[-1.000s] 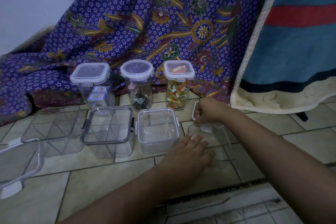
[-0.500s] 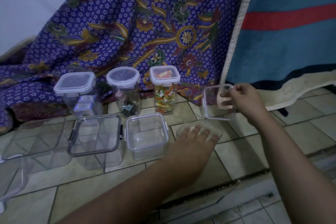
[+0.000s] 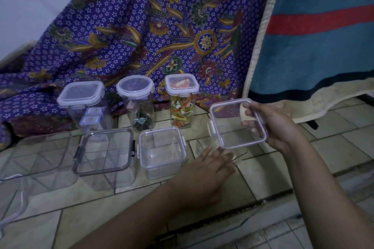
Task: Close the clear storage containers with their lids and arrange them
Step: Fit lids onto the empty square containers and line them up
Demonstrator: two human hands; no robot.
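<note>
Clear storage containers on a tiled floor [image 3: 334, 147], before a purple patterned cloth [image 3: 151, 26] and a blue blanket [image 3: 323, 46]. Back row: three tall lidded containers, the right one [image 3: 181, 100] holding coloured pieces. Front row: a dark-rimmed container [image 3: 104, 153] and a lidded square container [image 3: 162, 150]. Right hand [image 3: 272, 125], fingers clamped on a square lid [image 3: 236, 123], holds it tilted above the floor. Left hand [image 3: 210, 168], fingers together, rests on an open clear container [image 3: 200, 145].

A home: tiled floor [image 3: 334, 147], batik cloth [image 3: 162, 26] draped behind, blanket [image 3: 323, 46].
</note>
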